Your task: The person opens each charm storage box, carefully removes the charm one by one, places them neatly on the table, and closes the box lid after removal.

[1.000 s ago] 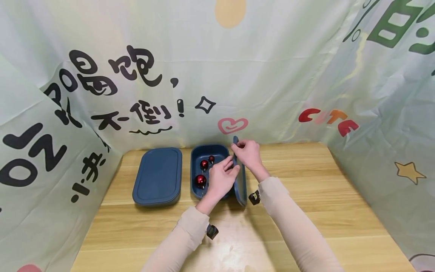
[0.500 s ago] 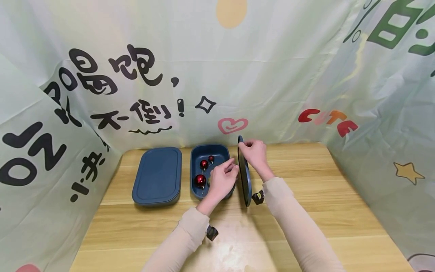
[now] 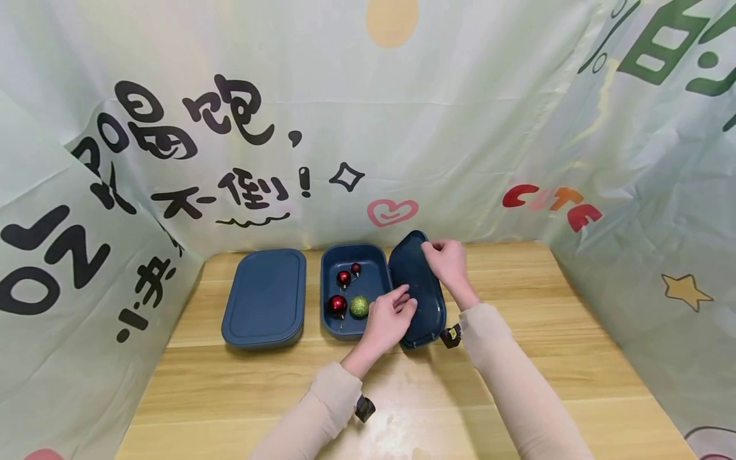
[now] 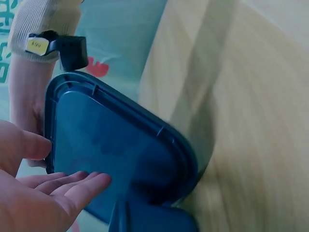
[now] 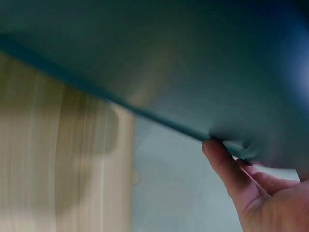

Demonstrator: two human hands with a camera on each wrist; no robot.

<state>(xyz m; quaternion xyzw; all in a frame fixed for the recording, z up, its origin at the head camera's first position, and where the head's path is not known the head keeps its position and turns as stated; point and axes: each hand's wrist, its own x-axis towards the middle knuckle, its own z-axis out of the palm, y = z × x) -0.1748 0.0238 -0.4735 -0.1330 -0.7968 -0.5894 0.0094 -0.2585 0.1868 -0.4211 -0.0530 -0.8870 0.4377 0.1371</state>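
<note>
My right hand [image 3: 448, 263] pinches the far right edge of a dark blue lid [image 3: 422, 287], thumb on one face and fingers on the other. The lid tilts beside an uncovered blue food container [image 3: 370, 268], its rimmed underside facing left. My left hand [image 3: 388, 319] is over the container's near right corner. In the left wrist view its fingers [image 4: 87, 191] extend loosely before the lid and grip nothing; whether they touch it I cannot tell. Inside the container are red Christmas baubles [image 3: 337, 305] of different sizes and one glittery green bauble [image 3: 359, 306].
A second blue container [image 3: 264, 300] with its lid on stands to the left on the wooden table [image 3: 517, 383]. Printed cloth [image 3: 460, 128] hangs behind the table and along both sides. A small black camera [image 3: 451, 335] is strapped at the right wrist.
The right hand has moved right with the lid, and the lid has tipped from nearly upright so its underside shows. The left hand has shifted slightly right and down, uncovering the green bauble.
</note>
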